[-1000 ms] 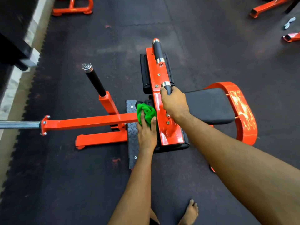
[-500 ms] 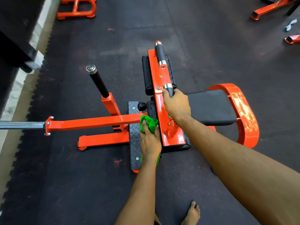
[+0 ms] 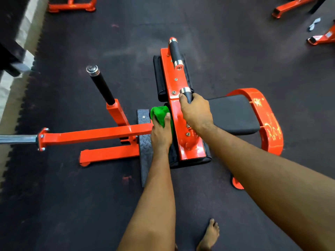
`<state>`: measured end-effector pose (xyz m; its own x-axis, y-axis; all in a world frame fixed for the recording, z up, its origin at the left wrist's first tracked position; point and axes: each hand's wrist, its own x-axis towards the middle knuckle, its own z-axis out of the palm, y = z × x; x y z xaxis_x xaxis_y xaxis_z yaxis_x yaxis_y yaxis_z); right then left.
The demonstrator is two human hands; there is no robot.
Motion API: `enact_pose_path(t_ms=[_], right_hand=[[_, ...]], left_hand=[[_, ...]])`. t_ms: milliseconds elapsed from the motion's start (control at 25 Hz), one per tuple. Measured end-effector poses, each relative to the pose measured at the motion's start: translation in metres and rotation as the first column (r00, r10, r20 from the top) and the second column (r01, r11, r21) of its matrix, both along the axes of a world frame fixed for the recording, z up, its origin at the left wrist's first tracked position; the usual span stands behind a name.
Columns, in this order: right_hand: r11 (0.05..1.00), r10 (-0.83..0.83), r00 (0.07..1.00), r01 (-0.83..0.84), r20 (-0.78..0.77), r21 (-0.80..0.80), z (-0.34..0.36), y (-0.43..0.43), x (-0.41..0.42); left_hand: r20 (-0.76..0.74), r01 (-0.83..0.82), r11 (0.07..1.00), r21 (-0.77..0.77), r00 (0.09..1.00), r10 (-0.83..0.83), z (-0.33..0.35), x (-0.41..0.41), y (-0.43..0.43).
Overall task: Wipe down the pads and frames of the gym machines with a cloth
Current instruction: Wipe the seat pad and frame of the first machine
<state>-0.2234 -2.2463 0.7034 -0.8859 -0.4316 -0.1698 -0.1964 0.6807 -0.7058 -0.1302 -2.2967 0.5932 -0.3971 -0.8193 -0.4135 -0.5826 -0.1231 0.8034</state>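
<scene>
Your left hand (image 3: 161, 134) grips a bunched green cloth (image 3: 159, 114), thumb laid over it, and presses it against the left edge of the machine's orange top plate (image 3: 168, 73), just where the horizontal orange lever arm (image 3: 94, 134) meets the machine. Your right hand (image 3: 196, 113) is curled round the near black handle grip (image 3: 188, 96) on that plate, below its chrome collar. A second black handle grip (image 3: 174, 50) lies farther along the same plate. A black pad (image 3: 159, 77) shows beneath the plate on the left side. To the right, a black seat pad (image 3: 233, 115) sits inside a curved orange frame (image 3: 272, 124) with scuffed paint. To the left of the cloth lies a grey checker-plate footplate (image 3: 145, 151); beyond it an orange post carries an upright black-sleeved peg (image 3: 102, 86). The lever arm ends in a steel sleeve (image 3: 16, 138). The machine stands on a dark rubber floor (image 3: 72, 205); your bare foot (image 3: 208, 236) is at the lower edge. Other orange machine frames (image 3: 72, 6) stand well apart at the far edge.
</scene>
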Motion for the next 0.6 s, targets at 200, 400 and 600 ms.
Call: enact_pose_path(t_ms=[200, 400, 600], right_hand=[[1.000, 0.006, 1.000, -0.006, -0.011, 0.005, 0.007, 0.002, 0.001], [1.000, -0.006, 1.000, 0.006, -0.005, -0.002, 0.011, 0.001, 0.007], [1.000, -0.015, 1.000, 0.015, -0.004, -0.002, 0.007, 0.003, 0.004]], left_hand=[[-0.107, -0.018, 0.997, 0.080, 0.994, 0.026, -0.002, 0.050, 0.057], [-0.133, 0.002, 0.988, 0.157, 0.991, 0.019, -0.005, 0.074, 0.079], [-0.139, -0.070, 0.951, 0.300, 0.983, 0.117, -0.006, 0.054, 0.052]])
